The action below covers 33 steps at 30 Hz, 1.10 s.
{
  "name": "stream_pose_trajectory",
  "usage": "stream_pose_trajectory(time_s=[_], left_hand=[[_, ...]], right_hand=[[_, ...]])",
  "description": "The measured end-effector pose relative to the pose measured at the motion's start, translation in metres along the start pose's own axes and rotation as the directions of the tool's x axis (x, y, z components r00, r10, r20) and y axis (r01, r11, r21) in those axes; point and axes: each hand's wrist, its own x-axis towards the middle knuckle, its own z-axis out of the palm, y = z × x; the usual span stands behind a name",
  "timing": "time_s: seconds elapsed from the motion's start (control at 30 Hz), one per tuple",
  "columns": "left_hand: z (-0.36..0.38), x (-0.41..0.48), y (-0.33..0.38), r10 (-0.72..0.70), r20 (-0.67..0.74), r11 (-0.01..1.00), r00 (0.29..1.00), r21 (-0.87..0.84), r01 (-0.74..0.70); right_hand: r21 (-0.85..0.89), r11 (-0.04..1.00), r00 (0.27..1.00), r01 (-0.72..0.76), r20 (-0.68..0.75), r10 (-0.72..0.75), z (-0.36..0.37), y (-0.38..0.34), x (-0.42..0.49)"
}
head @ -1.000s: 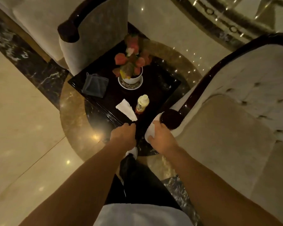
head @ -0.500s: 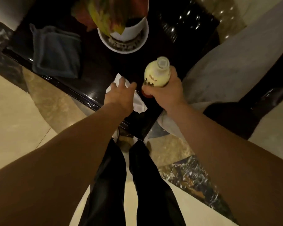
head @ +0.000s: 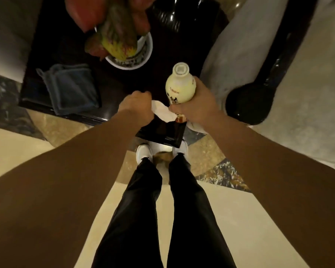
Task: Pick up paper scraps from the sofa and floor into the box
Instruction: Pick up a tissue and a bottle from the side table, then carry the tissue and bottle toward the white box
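Observation:
A crumpled white paper scrap [head: 163, 111] lies at the near corner of the dark side table [head: 161, 132]. My left hand [head: 136, 107] is closed over its left end, fingers curled on the paper. My right hand [head: 196, 105] grips a pale yellow bottle [head: 180, 86] with a white cap, held upright just right of the scrap. A second white scrap [head: 196, 127] shows under my right wrist. No box is in view.
On the table sit a folded grey cloth [head: 72, 88] and a white pot with red and yellow leaves [head: 130, 53]. A sofa's dark wooden arm [head: 249, 105] and pale upholstery [head: 238, 45] stand at right. My legs and white shoes [head: 143, 152] stand on the marble floor.
My left hand went from spread open above the paper scrap to closed on it. The right hand keeps the bottle, now raised a little. The camera moved closer over the table.

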Motion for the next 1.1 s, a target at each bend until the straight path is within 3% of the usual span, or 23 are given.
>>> stream_pose_trajectory(time_s=[0.17, 0.33, 0.47, 0.6, 0.7, 0.83, 0.97, 1.1], left_hand=[[-0.070, -0.051, 0.039, 0.154, -0.059, 0.973, 0.986, 0.182, -0.141], [-0.103, -0.107, 0.111, 0.374, -0.089, 0.876, 0.923, 0.361, -0.320], [-0.090, -0.176, 0.179, 0.458, -0.089, 0.865, 0.884, 0.275, -0.420], [-0.033, -0.260, 0.254, 0.594, 0.056, 0.718, 0.802, 0.412, -0.561], [0.027, -0.341, 0.326, 0.719, 0.191, 0.522, 0.668, 0.487, -0.701], [0.110, -0.463, 0.421, 0.854, 0.335, 0.217, 0.398, 0.467, -0.857], [0.177, -0.573, 0.487, 0.867, 0.485, -0.099, 0.117, 0.397, -0.912], [0.224, -0.636, 0.536, 0.798, 0.603, -0.298, -0.013, 0.376, -0.877]], right_hand=[[0.055, 0.998, 0.998, 0.013, -0.061, -0.009, -0.049, -0.030, -0.079], [0.066, 0.997, 0.988, 0.027, -0.151, -0.017, -0.096, -0.028, -0.168], [0.095, 0.995, 0.958, -0.028, -0.283, 0.054, -0.140, 0.013, -0.259], [0.099, 0.987, 0.889, -0.128, -0.431, 0.158, -0.181, 0.086, -0.381], [0.160, 0.953, 0.776, -0.256, -0.554, 0.301, -0.198, 0.152, -0.492], [0.296, 0.845, 0.565, -0.446, -0.639, 0.522, -0.210, 0.239, -0.630], [0.451, 0.692, 0.323, -0.564, -0.651, 0.687, -0.215, 0.305, -0.736], [0.629, 0.573, 0.102, -0.525, -0.622, 0.777, -0.232, 0.355, -0.797]])
